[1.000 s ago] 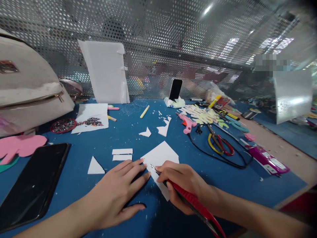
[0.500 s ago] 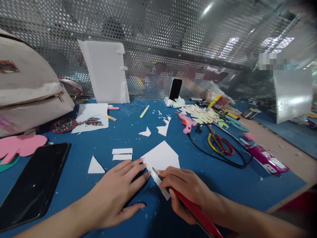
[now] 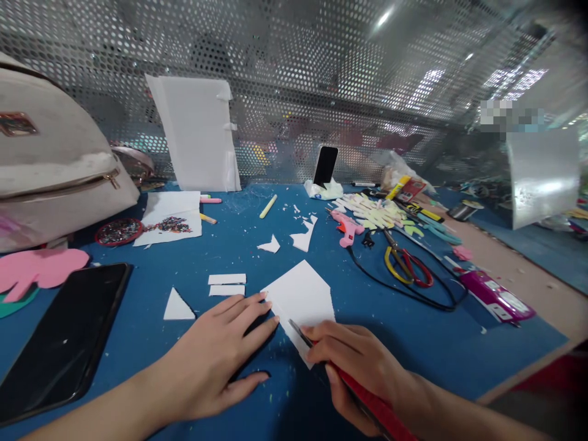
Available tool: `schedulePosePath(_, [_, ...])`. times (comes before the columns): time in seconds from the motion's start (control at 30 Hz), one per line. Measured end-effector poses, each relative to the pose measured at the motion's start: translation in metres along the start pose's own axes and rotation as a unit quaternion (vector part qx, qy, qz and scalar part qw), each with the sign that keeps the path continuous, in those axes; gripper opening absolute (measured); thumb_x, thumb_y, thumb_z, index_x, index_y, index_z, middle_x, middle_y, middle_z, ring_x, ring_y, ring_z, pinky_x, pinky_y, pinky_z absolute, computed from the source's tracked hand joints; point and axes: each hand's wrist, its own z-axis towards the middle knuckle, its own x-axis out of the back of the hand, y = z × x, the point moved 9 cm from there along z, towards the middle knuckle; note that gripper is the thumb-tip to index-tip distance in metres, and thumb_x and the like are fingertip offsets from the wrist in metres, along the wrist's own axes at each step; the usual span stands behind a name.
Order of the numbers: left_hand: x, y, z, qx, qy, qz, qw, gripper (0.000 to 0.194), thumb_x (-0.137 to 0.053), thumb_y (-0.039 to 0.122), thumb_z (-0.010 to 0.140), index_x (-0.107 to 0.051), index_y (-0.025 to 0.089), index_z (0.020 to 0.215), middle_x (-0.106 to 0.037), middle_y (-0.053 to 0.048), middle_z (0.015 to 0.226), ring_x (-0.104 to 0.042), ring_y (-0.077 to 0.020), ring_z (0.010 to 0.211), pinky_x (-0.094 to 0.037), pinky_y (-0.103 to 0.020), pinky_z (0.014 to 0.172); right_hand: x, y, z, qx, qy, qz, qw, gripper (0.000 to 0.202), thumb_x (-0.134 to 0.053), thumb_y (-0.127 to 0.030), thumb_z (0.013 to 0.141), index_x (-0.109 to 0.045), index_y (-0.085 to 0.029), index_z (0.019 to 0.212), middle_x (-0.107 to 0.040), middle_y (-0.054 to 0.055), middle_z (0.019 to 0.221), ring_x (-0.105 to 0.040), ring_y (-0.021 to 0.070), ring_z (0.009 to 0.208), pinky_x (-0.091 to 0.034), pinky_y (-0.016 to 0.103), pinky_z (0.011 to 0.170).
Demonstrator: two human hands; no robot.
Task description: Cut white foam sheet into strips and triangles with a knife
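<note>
A white piece of card or foam sheet (image 3: 303, 291) with angled edges lies flat on the blue table. My left hand (image 3: 225, 355) rests with its fingers stretched out, the fingertips pressing the sheet's left edge. My right hand (image 3: 362, 361) is closed around a red craft knife (image 3: 358, 392), its blade tip touching the sheet near the lower left edge. Left of the sheet are two thin white strips (image 3: 226, 280) and a white triangle (image 3: 178, 306). Jagged white scraps (image 3: 304, 236) lie beyond it.
A black phone (image 3: 68, 331) and a pale backpack (image 3: 55, 159) are on the left. To the right lie a pink glue gun (image 3: 346, 228) with its black cord, red-and-yellow-handled pliers (image 3: 404, 263) and a purple package (image 3: 498, 297). Another phone (image 3: 326, 165) stands at the back.
My right hand and the craft knife have slid slightly right and toward me along the sheet's lower left edge. My left hand stays in place.
</note>
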Motion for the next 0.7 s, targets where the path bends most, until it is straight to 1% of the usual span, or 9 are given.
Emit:
schedulePosePath(0.1, [0.0,0.001,0.0,-0.004,0.005,-0.002,1.0,0.061,-0.061,0.036,0.095,-0.043,0.022,0.151,-0.054,-0.015,0.149,-0.047,-0.0383,0.143,-0.043,-0.06,0.115,0.002,-0.002,-0.006,-0.003,0.007,-0.007,1.0,0.03,-0.046,-0.004,0.08,-0.061,-0.017,0.103,-0.073,0.011,0.099,-0.075,0.0184,0.095,-0.06,0.024,0.081])
schedulePosePath(0.2, [0.0,0.001,0.0,-0.006,0.013,0.002,1.0,0.061,-0.061,0.034,0.095,-0.042,0.023,0.151,-0.054,-0.014,0.15,-0.048,-0.0386,0.142,-0.045,-0.061,0.114,0.003,-0.004,-0.01,-0.002,0.013,-0.009,1.0,0.03,-0.047,-0.004,0.08,-0.061,-0.017,0.103,-0.074,0.011,0.099,-0.075,0.0177,0.097,-0.06,0.023,0.083])
schedulePosePath(0.33, [0.0,0.002,0.001,-0.01,0.015,0.007,1.0,0.06,-0.06,0.034,0.095,-0.041,0.022,0.151,-0.053,-0.015,0.151,-0.047,-0.0387,0.143,-0.045,-0.062,0.113,0.008,-0.006,-0.016,-0.011,0.023,-0.025,0.999,0.029,-0.046,-0.004,0.081,-0.062,-0.018,0.101,-0.076,0.009,0.098,-0.077,0.0157,0.095,-0.058,0.02,0.082])
schedulePosePath(0.43, [-0.001,0.002,0.001,-0.009,0.007,0.008,1.0,0.059,-0.06,0.035,0.096,-0.041,0.023,0.15,-0.052,-0.015,0.152,-0.047,-0.0389,0.144,-0.044,-0.063,0.114,0.011,-0.008,-0.022,-0.021,0.021,-0.031,0.999,0.03,-0.046,-0.005,0.081,-0.064,-0.019,0.1,-0.076,0.009,0.099,-0.077,0.0148,0.094,-0.058,0.019,0.08])
schedulePosePath(0.57, [-0.001,0.001,0.0,-0.005,0.003,0.011,1.0,0.057,-0.058,0.034,0.096,-0.042,0.023,0.15,-0.053,-0.014,0.152,-0.047,-0.0379,0.144,-0.043,-0.062,0.115,0.013,-0.01,-0.028,-0.018,0.022,-0.037,0.999,0.032,-0.046,-0.003,0.079,-0.064,-0.018,0.102,-0.077,0.009,0.101,-0.077,0.0152,0.096,-0.058,0.02,0.083])
schedulePosePath(0.7, [0.0,0.002,0.0,-0.008,0.005,0.011,1.0,0.057,-0.057,0.034,0.097,-0.041,0.023,0.151,-0.052,-0.015,0.152,-0.046,-0.0387,0.145,-0.044,-0.062,0.114,0.013,-0.009,-0.029,-0.02,0.025,-0.023,0.999,0.034,-0.045,-0.001,0.078,-0.063,-0.019,0.101,-0.076,0.008,0.098,-0.077,0.0145,0.088,-0.058,0.019,0.077])
